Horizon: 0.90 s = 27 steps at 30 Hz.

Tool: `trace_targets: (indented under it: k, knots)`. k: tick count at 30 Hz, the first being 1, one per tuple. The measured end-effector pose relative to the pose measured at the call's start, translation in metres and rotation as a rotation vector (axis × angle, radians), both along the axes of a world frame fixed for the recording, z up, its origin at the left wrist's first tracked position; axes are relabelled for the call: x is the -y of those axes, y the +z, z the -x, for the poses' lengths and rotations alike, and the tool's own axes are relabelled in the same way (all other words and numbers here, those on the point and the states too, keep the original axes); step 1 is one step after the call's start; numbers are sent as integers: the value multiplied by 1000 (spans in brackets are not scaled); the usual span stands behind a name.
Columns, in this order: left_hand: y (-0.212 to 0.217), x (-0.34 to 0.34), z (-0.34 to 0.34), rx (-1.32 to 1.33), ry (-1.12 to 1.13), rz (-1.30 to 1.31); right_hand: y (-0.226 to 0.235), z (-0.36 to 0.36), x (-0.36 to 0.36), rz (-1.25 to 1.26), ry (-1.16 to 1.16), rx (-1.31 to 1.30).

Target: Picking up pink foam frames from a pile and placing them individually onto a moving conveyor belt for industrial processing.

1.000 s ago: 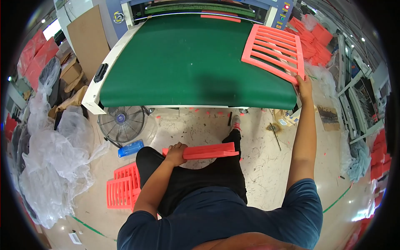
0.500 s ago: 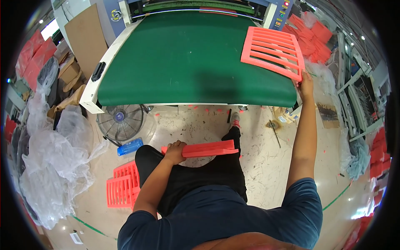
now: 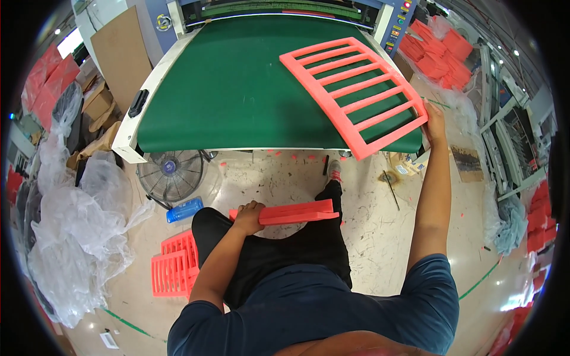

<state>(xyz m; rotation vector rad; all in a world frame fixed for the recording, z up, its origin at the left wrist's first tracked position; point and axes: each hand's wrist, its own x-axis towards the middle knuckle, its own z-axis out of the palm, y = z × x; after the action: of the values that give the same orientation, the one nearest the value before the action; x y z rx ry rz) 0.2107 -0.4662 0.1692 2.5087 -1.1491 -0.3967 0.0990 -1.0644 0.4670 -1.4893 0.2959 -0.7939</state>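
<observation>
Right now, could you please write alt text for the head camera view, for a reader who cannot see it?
A seated person's right hand grips the corner of a red slatted foam grid lying on a green conveyor belt, while the left hand holds a stack of red foam pieces on the lap. More red grids, a floor fan and clear plastic bags lie at the person's left.

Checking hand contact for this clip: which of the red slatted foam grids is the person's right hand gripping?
The large grid on the green belt; the right hand grips its near corner. The others are a stack on the lap and a pile on the floor.
</observation>
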Motion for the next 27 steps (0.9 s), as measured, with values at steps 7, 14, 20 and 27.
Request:
trace_targets:
  k: [7, 14, 20, 27]
  knots:
    - [-1, -1, 0, -12, 5, -5, 1, 5, 0, 65, 9, -52]
    - [-2, -1, 0, -20, 5, -2, 6, 7, -7, 163, 21, -127]
    - [-3, -1, 0, 11, -5, -8, 4, 6, -5, 170, 46, -104]
    - [-2, 0, 1, 7, -5, 6, 8, 14, 3, 251, 162, -152]
